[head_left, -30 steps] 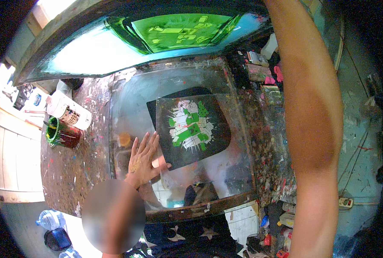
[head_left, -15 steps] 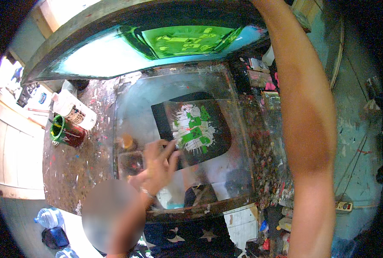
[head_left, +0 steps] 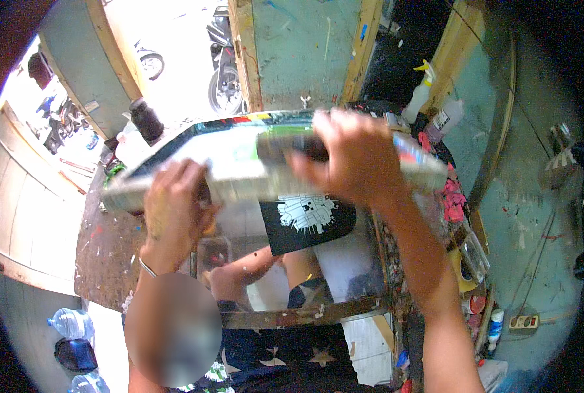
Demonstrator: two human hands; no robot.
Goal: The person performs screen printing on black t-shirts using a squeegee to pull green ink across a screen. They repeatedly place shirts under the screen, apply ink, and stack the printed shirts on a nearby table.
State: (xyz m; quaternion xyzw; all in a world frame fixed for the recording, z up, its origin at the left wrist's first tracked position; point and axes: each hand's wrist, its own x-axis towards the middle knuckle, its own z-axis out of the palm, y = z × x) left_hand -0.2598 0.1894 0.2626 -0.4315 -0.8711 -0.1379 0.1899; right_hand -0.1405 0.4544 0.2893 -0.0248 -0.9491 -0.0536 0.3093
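A screen-printing frame (head_left: 239, 185), blurred by motion, is tilted low over the worktable. My left hand (head_left: 174, 206) is closed on its near rail, left of the middle. My right hand (head_left: 357, 157) grips the same rail farther right, thumb toward the middle. Beside that thumb is a dark patch on the screen; I cannot tell what it is. Below the frame, a black fabric piece (head_left: 285, 243) with a white splatter-like print lies on a glossy board (head_left: 351, 275). The frame covers the fabric's far part.
A dark jar (head_left: 146, 119) stands at the back left. At the back right are a spray bottle (head_left: 421, 92) and pink scraps (head_left: 453, 203). Water bottles (head_left: 72, 327) lie at the lower left, and a power socket (head_left: 524, 322) is on the right. Motorcycles are visible through the doorway.
The frame has come down from its raised position, with my right hand. My left hand has moved from the fabric to the frame. The visible print was green and white; now it shows only white.
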